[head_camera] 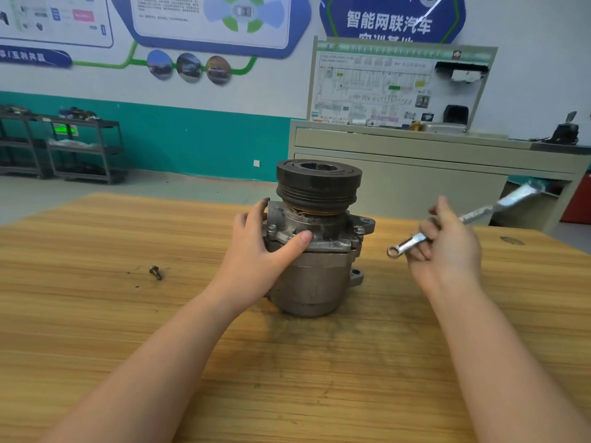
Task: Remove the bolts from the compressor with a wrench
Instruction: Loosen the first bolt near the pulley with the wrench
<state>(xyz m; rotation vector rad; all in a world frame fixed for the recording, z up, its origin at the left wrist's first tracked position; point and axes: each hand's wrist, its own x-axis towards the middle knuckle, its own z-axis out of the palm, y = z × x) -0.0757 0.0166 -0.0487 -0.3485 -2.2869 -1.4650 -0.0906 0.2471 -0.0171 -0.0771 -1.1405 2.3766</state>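
Your left hand (pixel 256 247) grips the compressor (pixel 315 251), which stands upright on the table (pixel 96 314) with its pulley end up. The fingers wrap round the far side of the housing and the thumb presses flat across the front flange, so the body is braced against turning.

Your right hand (pixel 447 247) holds the wrench (pixel 460 219) in mid-air, fingers curled round the shank near its ring end. It touches nothing. The wrench's long axis runs from the ring end, low and toward the compressor, up and away to the open end beyond your knuckles.

That ring end is what matters for the next move. It points at the compressor's right side, and the nearest bolt (pixel 359 230) sits on the flange just past it, a little higher than the ring. The bolt stands head-up, so the ring likely has to tip flatter and drop over it from above. Your right hand is clearly the nearer one; the left has its thumb beside another bolt head (pixel 271 228) on the opposite side.

One loose bolt (pixel 155 271) lies on the table well left of your left fingers, apart from everything, so at least one seems to be out already.
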